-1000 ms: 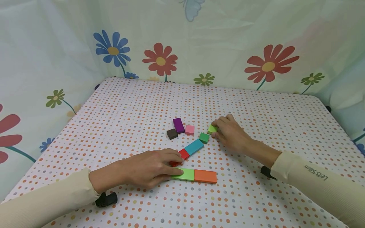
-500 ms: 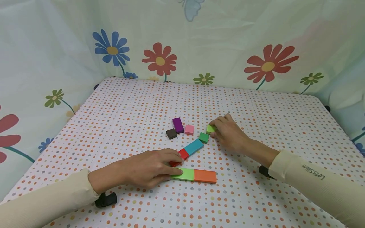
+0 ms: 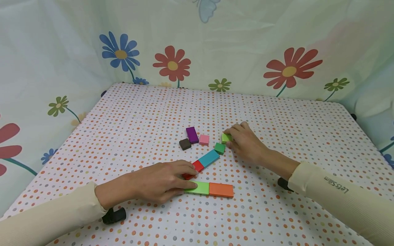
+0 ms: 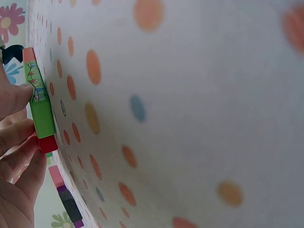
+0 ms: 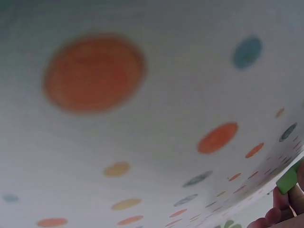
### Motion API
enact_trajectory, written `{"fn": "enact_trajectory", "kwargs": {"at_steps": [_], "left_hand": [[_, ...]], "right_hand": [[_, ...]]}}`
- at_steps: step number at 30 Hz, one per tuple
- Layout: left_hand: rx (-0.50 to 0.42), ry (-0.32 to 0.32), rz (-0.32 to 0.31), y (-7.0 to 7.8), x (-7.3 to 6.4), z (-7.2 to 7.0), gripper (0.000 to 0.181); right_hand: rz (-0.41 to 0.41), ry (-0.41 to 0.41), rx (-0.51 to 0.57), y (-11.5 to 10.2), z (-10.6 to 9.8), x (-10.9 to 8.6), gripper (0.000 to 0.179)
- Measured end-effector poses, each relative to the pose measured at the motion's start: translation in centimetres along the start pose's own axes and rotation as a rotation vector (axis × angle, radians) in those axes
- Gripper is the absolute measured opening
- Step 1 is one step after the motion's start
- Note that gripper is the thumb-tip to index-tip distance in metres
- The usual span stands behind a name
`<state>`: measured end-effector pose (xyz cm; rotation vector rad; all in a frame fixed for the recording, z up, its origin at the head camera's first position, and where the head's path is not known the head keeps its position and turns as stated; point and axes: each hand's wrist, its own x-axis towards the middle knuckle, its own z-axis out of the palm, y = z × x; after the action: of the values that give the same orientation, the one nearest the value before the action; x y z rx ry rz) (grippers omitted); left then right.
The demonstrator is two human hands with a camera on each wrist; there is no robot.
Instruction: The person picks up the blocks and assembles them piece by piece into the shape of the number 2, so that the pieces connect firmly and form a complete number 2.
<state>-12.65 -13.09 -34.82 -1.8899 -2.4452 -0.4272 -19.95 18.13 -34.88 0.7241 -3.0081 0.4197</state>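
Left hand: came in from the left, palm turned down, wrist low over the spotted cloth; fingers loosely extended, not wrapped round anything.
Left thumb: lay almost straight along the long lime block.
Left fingertips: rested, slightly bent, against the near end of the red block.
Right hand: reached farther forward, angled inward from the right, knuckles raised, wrist close to the cloth.
Right grip: thumb and fingers pinched the small lime block, which sat just beyond the green block; whether those two touched could not be told.
Slanting row: red lay end to end with the blue block, and green stood at blue's far end, turned a little.
Straight pair: long lime met the orange block end to end, on the wearer's side of the slanting row.
Loose group: the pink block, purple block and dark brown block lay left of the right hand.
Sleeves: cream, covering both forearms down to the wrists.
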Motion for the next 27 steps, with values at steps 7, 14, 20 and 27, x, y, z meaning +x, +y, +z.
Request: {"fn": "enact_trajectory", "kwargs": {"at_steps": [7,14,20,27], "left_hand": [[0.005,0.005,0.013,-0.10,-0.01,0.01,0.029],[0.008,0.005,0.018,-0.16,0.04,0.01,0.028],[0.008,0.004,0.016,-0.13,0.03,0.02,0.028],[0.007,-0.004,0.009,-0.01,0.02,-0.06,0.028]], "right_hand": [[-0.011,0.005,0.003,-0.18,-0.10,0.20,0.036],[-0.036,0.018,0.011,-0.24,-0.39,0.47,0.035],[-0.056,0.024,0.015,-0.27,-0.44,0.56,0.034],[-0.043,0.018,0.016,-0.57,-0.20,0.72,0.033]]}}
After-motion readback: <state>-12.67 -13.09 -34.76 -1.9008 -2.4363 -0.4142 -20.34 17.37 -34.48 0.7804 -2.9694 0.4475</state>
